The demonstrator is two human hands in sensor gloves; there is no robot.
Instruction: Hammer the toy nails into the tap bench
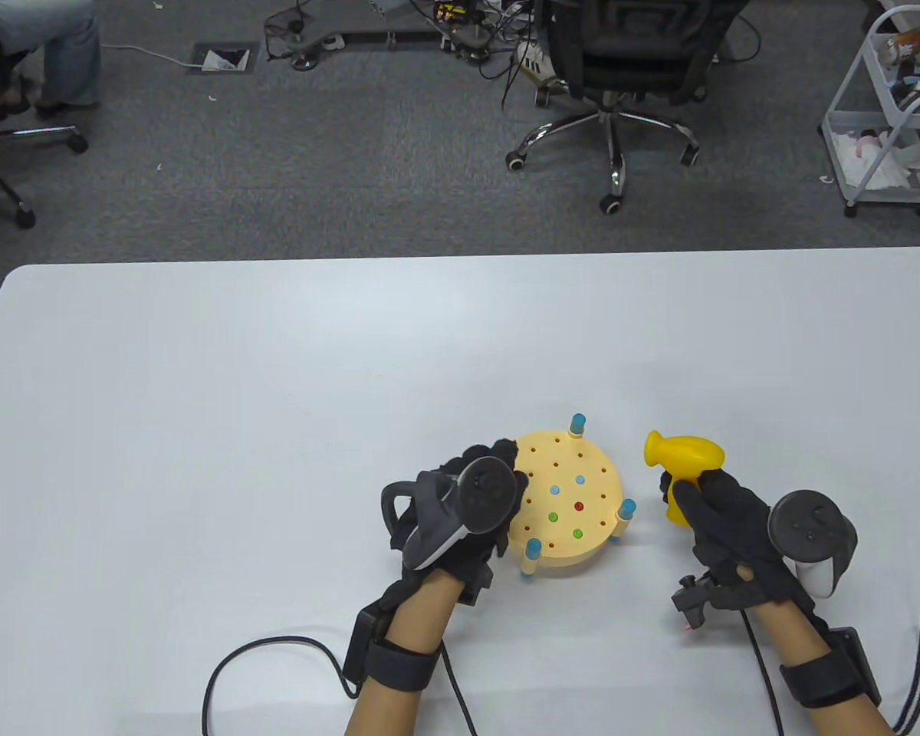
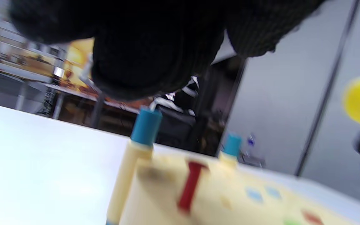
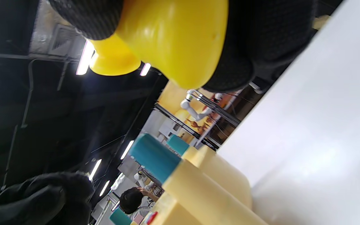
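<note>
on the white counter (image 1: 199,399), left hand (image 1: 468,514) grips round yellow plastic tap bench (image 1: 567,502); right hand (image 1: 724,521) clamps yellow plastic toy hammer (image 1: 682,454). off-centre strike risks tipping the red nail (image 2: 190,184).

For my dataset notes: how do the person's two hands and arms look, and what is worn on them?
Both hands, left hand and right hand, wear black knit gloves with a grey-black tracker on the back. Dark wrist straps carry small black boxes; black cables trail from them. No sleeves show.
</note>
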